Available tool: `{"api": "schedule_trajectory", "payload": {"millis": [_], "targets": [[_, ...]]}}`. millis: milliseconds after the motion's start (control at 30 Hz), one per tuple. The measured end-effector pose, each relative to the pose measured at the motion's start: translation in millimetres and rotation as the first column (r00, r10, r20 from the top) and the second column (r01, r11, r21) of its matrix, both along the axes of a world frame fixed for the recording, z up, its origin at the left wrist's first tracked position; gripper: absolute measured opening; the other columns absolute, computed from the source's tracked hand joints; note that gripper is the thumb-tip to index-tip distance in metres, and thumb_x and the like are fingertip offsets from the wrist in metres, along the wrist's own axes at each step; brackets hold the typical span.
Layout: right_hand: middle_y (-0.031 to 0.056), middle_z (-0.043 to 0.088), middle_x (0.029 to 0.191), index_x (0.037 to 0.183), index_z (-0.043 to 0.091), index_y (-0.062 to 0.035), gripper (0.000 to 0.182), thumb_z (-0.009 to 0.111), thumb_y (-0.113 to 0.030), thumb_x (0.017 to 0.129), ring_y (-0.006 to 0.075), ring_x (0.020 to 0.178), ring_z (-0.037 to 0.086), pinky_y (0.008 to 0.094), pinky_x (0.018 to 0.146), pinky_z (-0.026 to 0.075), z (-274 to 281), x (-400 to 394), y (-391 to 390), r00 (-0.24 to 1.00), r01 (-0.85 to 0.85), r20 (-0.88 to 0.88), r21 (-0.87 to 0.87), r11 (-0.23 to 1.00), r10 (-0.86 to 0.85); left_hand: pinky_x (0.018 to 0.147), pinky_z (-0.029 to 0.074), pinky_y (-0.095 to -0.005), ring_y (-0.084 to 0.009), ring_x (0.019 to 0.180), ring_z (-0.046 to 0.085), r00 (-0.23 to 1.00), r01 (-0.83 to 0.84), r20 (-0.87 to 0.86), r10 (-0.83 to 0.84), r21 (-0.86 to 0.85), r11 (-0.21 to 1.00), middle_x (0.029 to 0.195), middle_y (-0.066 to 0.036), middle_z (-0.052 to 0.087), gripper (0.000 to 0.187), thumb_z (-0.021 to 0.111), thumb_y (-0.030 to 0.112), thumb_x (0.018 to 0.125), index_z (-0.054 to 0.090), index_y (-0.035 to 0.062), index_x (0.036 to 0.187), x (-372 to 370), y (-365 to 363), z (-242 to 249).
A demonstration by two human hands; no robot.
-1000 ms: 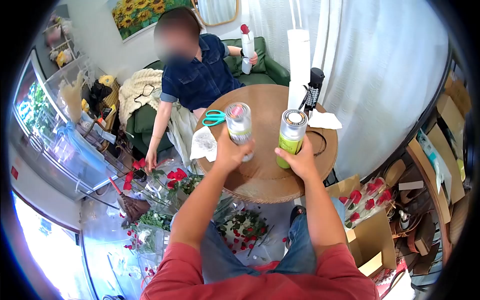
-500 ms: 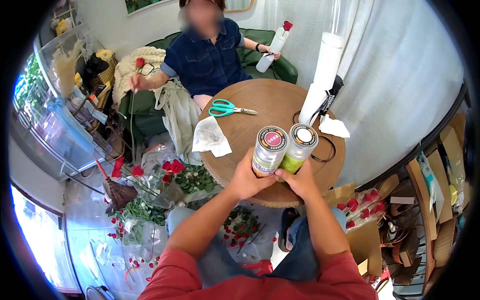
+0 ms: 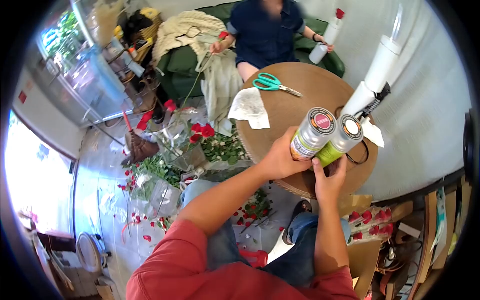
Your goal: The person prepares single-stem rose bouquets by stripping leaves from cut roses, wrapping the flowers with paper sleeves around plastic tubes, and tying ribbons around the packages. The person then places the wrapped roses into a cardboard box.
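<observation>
My left hand (image 3: pixel 281 156) is wrapped around a spray can (image 3: pixel 306 137) that has a pink disc on its round top and a printed label. A second can, with a green label (image 3: pixel 329 152) and a white disc on top, is in my right hand (image 3: pixel 331 181). Both cans lean together side by side over the near part of the round wooden table (image 3: pixel 285 110). Teal-handled scissors (image 3: pixel 270 82) lie on the tabletop, beside a crumpled white cloth or tissue (image 3: pixel 250 107) at its left edge.
Across the table a person (image 3: pixel 262 35) on the green sofa (image 3: pixel 182 70) holds a long-stemmed rose and a white bottle-like tube (image 3: pixel 320 50). White cylinders (image 3: pixel 382 65) stand at the table's right. Cut roses (image 3: pixel 202 131), leaves and wrapping cover the floor at left.
My view has swung left, so the table and cans sit further right. Both cans remain in my hands and tilt more to the right. The person's rose hand has come nearer their body.
</observation>
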State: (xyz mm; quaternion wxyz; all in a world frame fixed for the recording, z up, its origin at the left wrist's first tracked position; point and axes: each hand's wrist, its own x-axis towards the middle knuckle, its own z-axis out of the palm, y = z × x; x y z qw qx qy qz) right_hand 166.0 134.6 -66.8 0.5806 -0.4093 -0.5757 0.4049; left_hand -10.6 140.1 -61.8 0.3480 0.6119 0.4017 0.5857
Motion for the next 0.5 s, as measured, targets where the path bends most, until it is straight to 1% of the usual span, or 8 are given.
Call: {"api": "schedule_trajectory", "payload": {"millis": [100,167,200,233,300,367,433,500], "targets": [[0.0123,0.062,0.129,0.136,0.048,0.0000,0.059,0.082,-0.007,0.088,0.0219,0.120,0.061,0.0373,0.105,0.047,3.9,-4.1,6.5,1.000,-0.026,-0.010,0.035,0.999,0.026,0.096,0.054,-0.0399,-0.0269,0.111,0.070,1.000,-0.006,0.026,0.006,-0.001,1.000,0.119,-0.019,0.070,0.078,0.089,0.019,0.074,0.049,0.0004,0.138,0.4,-2.1,0.4],[0.0113,0.061,0.130,0.136,0.049,-0.0004,0.059,0.082,-0.007,0.088,0.0215,0.122,0.059,0.0377,0.106,0.046,2.5,-5.5,10.7,0.993,-0.032,-0.111,0.054,0.998,0.037,0.096,0.054,-0.0395,-0.0258,0.109,0.069,1.000,-0.015,0.020,0.015,-0.001,1.000,0.117,-0.018,0.070,0.075,0.088,0.017,0.073,0.051,0.0004,0.136,-0.6,-2.8,3.1],[0.0121,0.058,0.139,0.143,0.047,0.0015,0.065,0.082,-0.012,0.090,0.0228,0.129,0.055,0.0379,0.113,0.040,2.0,-5.2,10.7,0.991,-0.049,-0.124,0.047,0.998,0.055,0.099,0.052,-0.0382,-0.0223,0.112,0.066,1.000,0.019,0.020,-0.018,-0.026,0.999,0.121,-0.016,0.068,0.076,0.089,0.017,0.074,0.050,0.0005,0.137,-1.6,-2.5,3.1],[0.0121,0.058,0.139,0.143,0.047,0.0015,0.065,0.082,-0.012,0.090,0.0228,0.129,0.055,0.0379,0.113,0.040,0.8,-7.0,9.9,0.989,-0.055,-0.132,0.040,0.998,0.060,0.102,0.050,-0.0368,-0.0187,0.114,0.063,0.998,0.055,0.022,-0.054,-0.055,0.997,0.125,-0.013,0.067,0.077,0.089,0.016,0.075,0.049,0.0005,0.138,-2.3,-2.8,2.8],[0.0121,0.056,0.142,0.146,0.045,0.0017,0.068,0.082,-0.012,0.090,0.0227,0.131,0.054,0.0383,0.114,0.039,0.1,-11.9,10.4,0.981,-0.002,-0.193,0.085,0.996,0.018,0.101,0.050,-0.0367,-0.0186,0.113,0.064,0.998,0.063,0.020,-0.061,-0.069,0.996,0.123,-0.013,0.068,0.076,0.089,0.016,0.075,0.049,0.0007,0.137,-3.1,-1.8,4.1],[0.0134,0.052,0.146,0.150,0.041,0.0022,0.072,0.081,-0.012,0.091,0.0240,0.135,0.051,0.0392,0.117,0.036,-1.4,-14.4,10.0,0.981,-0.012,-0.192,0.094,0.996,0.029,0.100,0.051,-0.0366,-0.0186,0.111,0.064,0.998,0.057,0.037,-0.055,-0.054,0.997,0.119,-0.013,0.068,0.074,0.089,0.016,0.074,0.051,0.0012,0.136,-2.7,-1.4,2.2],[0.0145,0.049,0.151,0.154,0.037,0.0028,0.076,0.080,-0.012,0.092,0.0253,0.138,0.048,0.0398,0.119,0.033,-6.1,-14.2,12.4,0.986,0.021,-0.166,0.115,0.993,-0.002,0.100,0.051,-0.0366,-0.0192,0.110,0.064,1.000,0.020,0.001,-0.020,-0.051,0.999,0.119,-0.013,0.067,0.073,0.088,0.015,0.074,0.052,0.0022,0.135,-1.9,-0.1,2.4],[0.0150,0.046,0.154,0.156,0.033,0.0029,0.080,0.079,-0.012,0.093,0.0258,0.140,0.046,0.0401,0.120,0.032,-10.7,-11.0,14.0,0.989,0.010,-0.147,0.109,0.994,0.007,0.094,0.053,-0.0408,-0.0287,0.106,0.069,0.998,0.025,0.053,-0.026,0.007,1.000,0.114,-0.020,0.068,0.071,0.087,0.016,0.071,0.053,0.0026,0.131,0.1,3.0,0.5]]}}
